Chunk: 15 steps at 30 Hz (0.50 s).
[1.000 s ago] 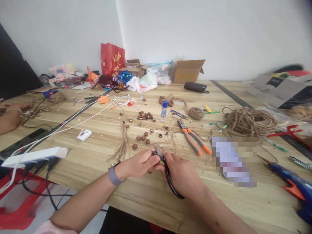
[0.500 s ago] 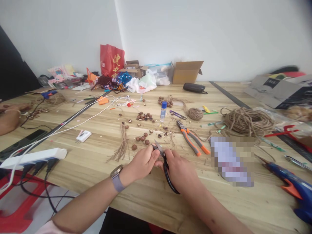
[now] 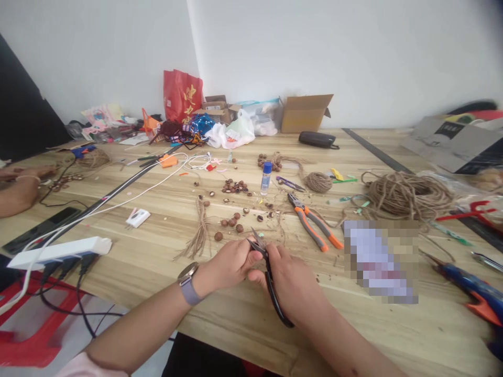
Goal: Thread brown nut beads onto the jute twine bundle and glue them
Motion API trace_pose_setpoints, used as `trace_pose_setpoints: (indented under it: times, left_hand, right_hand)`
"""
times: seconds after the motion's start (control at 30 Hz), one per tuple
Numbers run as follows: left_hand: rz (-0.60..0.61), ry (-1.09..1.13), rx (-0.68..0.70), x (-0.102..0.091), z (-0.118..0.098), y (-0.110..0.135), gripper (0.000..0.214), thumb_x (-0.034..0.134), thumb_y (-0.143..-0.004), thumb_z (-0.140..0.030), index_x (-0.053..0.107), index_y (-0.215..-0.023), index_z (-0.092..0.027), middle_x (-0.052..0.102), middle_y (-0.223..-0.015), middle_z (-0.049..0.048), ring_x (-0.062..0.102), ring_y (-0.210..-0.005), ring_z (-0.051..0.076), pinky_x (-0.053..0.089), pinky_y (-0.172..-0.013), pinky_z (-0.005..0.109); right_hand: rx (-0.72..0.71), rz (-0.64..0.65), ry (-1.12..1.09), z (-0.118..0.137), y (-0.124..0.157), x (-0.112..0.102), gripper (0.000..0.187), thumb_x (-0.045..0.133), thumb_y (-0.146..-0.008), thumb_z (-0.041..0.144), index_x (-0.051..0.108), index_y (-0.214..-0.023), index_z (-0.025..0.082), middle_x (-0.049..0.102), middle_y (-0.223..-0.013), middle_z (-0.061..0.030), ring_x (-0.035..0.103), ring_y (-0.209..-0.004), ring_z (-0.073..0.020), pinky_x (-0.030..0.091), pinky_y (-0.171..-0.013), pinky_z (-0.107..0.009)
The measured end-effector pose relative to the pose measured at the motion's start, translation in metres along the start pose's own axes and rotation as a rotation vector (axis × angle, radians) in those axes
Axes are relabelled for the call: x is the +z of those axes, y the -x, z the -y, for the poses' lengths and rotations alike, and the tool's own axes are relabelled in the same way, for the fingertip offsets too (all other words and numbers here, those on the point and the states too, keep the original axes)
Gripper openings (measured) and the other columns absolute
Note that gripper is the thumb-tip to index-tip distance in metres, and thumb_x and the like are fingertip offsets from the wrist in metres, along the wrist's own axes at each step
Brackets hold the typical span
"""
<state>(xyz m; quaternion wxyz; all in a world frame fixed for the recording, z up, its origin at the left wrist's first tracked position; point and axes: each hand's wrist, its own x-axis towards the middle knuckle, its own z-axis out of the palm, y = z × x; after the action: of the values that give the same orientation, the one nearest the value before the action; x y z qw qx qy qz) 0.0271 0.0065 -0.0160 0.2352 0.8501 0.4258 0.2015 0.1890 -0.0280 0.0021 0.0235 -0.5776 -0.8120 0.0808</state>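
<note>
My right hand (image 3: 293,280) grips black-handled scissors (image 3: 271,285), their short blades pointing up and away near the table's front edge. My left hand (image 3: 230,264), with a watch on the wrist, is pinched closed right at the blades; what its fingertips hold is too small to make out. Just beyond the hands lie several brown nuts (image 3: 231,222) and a bundle of twine strands (image 3: 198,233) on the wooden table (image 3: 165,251).
Orange-handled pliers (image 3: 314,228) lie right of the hands, with a glue bottle (image 3: 266,178), a twine ball (image 3: 317,182) and a big twine coil (image 3: 408,196) behind. A blue glue gun (image 3: 471,288) sits far right. A white power strip (image 3: 58,251) is at left, another person's arm (image 3: 18,191) beyond.
Both hands stay together at the scissors and have shifted only slightly on the table. The view has swayed a little.
</note>
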Motion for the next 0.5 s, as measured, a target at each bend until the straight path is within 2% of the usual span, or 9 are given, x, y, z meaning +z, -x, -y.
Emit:
trace_pose_setpoints:
  times: [0.3, 0.5]
  left_hand:
    - [-0.104, 0.133, 0.011, 0.002, -0.0015, 0.0037, 0.036, 0.022, -0.095, -0.045, 0.041, -0.077, -0.021, 0.051, -0.071, 0.0018, 0.048, -0.066, 0.016, 0.041, -0.063, 0.032]
    - [-0.098, 0.17, 0.031, 0.0017, -0.0011, 0.0042, 0.035, 0.022, -0.095, -0.044, 0.038, -0.074, -0.021, 0.049, -0.071, 0.0014, 0.046, -0.065, 0.016, 0.04, -0.063, 0.032]
  right_hand:
    - [0.015, 0.018, -0.018, 0.0022, -0.0002, 0.0, 0.033, 0.034, -0.096, 0.046, 0.05, -0.094, 0.017, 0.068, -0.086, -0.0104, 0.069, -0.069, -0.0222, 0.033, -0.049, -0.028]
    - [-0.002, -0.022, 0.003, 0.0003, 0.0003, 0.0021, 0.03, 0.037, -0.096, 0.045, 0.05, -0.091, 0.018, 0.069, -0.082, -0.0091, 0.07, -0.068, -0.0225, 0.032, -0.047, -0.027]
